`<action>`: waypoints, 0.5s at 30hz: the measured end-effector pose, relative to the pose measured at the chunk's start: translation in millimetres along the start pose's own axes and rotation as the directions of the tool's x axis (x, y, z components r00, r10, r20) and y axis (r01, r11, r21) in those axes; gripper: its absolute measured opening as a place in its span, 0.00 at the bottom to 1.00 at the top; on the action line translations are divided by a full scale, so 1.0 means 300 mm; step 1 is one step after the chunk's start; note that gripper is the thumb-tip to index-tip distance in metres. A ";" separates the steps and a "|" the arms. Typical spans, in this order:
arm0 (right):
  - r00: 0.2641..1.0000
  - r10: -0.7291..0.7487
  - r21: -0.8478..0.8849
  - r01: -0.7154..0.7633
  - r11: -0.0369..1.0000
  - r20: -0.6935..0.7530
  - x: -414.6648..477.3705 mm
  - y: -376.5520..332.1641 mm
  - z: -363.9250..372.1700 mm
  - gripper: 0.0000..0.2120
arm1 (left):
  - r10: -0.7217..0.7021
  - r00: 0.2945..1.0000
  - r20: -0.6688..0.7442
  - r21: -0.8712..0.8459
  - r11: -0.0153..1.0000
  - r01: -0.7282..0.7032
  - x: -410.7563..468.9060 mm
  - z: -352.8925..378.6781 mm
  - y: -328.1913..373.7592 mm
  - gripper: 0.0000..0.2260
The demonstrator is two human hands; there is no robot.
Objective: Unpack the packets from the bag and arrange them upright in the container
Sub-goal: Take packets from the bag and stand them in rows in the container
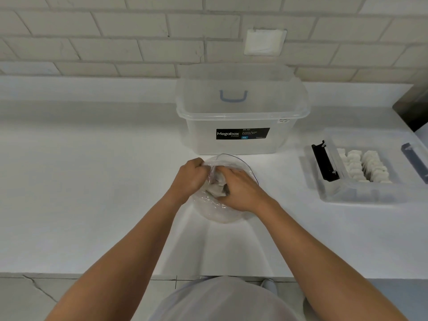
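Unpacking step: hands at the bag (pixel 217 212)

Left hand (pixel 188 179) pinches the bag's mouth; right hand (pixel 240 191) is inside, curled round packets (pixel 216 189). Next, likely — lift them clear and stand them beside the rows (pixel 363 166) in the container (pixel 361 195) at right

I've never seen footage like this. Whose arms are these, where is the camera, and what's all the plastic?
No machine here: a person wears a camera on the head, looking down at their own arms. The left hand grips the edge of a clear plastic bag on the white counter; the right hand reaches inside and grips white packets. To the right, a shallow clear container holds rows of packets standing upright. Behind the bag stands a clear Megabox storage box.
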State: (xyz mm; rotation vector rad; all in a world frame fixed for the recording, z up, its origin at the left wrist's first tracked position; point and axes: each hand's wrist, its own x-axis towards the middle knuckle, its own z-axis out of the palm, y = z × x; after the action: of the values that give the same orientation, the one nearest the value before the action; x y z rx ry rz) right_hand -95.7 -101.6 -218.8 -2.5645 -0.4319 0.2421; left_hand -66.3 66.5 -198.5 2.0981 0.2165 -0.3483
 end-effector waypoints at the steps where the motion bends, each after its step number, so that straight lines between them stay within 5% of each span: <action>1: 1.000 -0.005 0.013 0.005 1.000 -0.022 -0.002 -0.007 -0.001 0.23 | -0.018 0.999 0.047 -0.029 0.999 0.019 -0.002 -0.009 0.002 0.07; 6: 0.994 -0.019 -0.124 0.032 0.992 0.109 -0.027 0.006 -0.028 0.17 | -0.026 0.982 0.189 0.027 0.999 0.021 -0.009 -0.042 -0.012 0.13; 10: 0.987 -0.046 -0.143 0.068 0.987 0.152 -0.052 0.053 -0.050 0.20 | 0.260 0.965 -0.018 0.200 0.947 -0.251 0.005 -0.024 -0.065 0.12; 15: 0.999 -0.047 -0.139 0.050 0.989 0.020 -0.085 0.051 -0.062 0.07 | 0.629 0.775 -0.062 0.456 0.708 -0.539 -0.040 0.008 -0.078 0.19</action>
State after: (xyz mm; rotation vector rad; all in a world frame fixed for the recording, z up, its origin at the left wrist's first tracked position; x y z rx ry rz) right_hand -110.7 -131.6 -208.7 -2.6857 -0.5340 0.2231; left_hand -84.6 76.5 -214.5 2.4875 -0.4553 0.2532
